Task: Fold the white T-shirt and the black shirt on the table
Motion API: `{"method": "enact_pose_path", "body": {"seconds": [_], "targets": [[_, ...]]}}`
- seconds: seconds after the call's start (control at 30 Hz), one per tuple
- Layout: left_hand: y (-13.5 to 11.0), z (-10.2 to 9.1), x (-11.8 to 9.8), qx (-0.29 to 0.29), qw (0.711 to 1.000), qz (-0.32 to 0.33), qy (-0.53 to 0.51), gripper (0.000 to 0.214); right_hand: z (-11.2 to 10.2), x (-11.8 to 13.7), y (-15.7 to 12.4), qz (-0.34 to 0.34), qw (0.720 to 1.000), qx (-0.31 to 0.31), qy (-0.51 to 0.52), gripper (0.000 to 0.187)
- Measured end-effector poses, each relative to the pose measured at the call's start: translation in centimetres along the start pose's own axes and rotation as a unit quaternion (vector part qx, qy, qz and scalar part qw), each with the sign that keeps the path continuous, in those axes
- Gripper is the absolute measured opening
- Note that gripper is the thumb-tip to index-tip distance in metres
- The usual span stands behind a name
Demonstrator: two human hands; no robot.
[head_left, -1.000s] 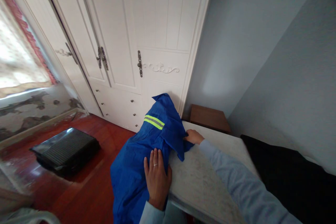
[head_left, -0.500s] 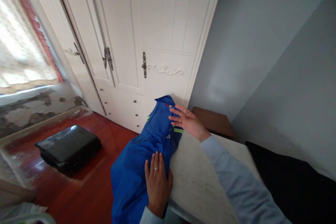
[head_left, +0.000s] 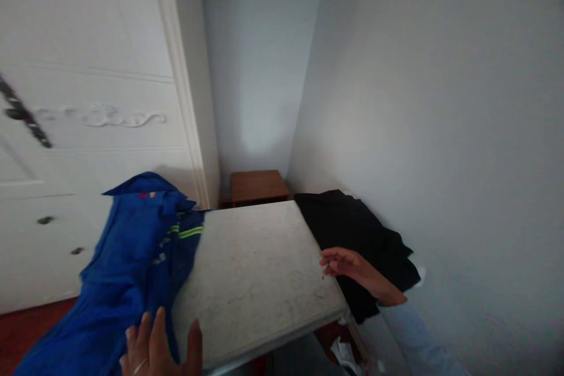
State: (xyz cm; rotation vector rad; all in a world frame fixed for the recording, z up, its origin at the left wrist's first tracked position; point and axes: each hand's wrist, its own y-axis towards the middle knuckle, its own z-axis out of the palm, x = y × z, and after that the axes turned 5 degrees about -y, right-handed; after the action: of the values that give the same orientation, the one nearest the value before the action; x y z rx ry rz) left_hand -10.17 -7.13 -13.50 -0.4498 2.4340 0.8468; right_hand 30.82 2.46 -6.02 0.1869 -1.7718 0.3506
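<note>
A blue garment point(head_left: 132, 264) with yellow reflective stripes hangs over the left edge of a pale stone-topped table point(head_left: 255, 276). My left hand point(head_left: 158, 349) lies flat on the garment's lower part at the table's near left corner, fingers spread. My right hand point(head_left: 352, 267) hovers at the table's right edge with fingers loosely stretched out and nothing in it, just beside a black garment point(head_left: 356, 235) heaped between the table and the wall.
A white wardrobe point(head_left: 88, 100) with metal handles stands at the left. A small brown cabinet point(head_left: 258, 185) sits in the far corner behind the table. A grey wall point(head_left: 440, 129) runs close along the right. Red wood floor shows at bottom left.
The view has swung right. My right hand left the blue garment's top and moved across the table to its right edge near the black garment. My left hand stayed on the blue garment.
</note>
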Motion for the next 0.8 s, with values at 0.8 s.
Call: {"method": "enact_pose_path", "body": {"seconds": [0.8], "targets": [[-9.0,9.5,-18.3,0.264,0.880,-0.026,-0.393,0.059,-4.0,-1.7,-4.0,-0.184,0.943,-0.244,0.129,0.037]]}}
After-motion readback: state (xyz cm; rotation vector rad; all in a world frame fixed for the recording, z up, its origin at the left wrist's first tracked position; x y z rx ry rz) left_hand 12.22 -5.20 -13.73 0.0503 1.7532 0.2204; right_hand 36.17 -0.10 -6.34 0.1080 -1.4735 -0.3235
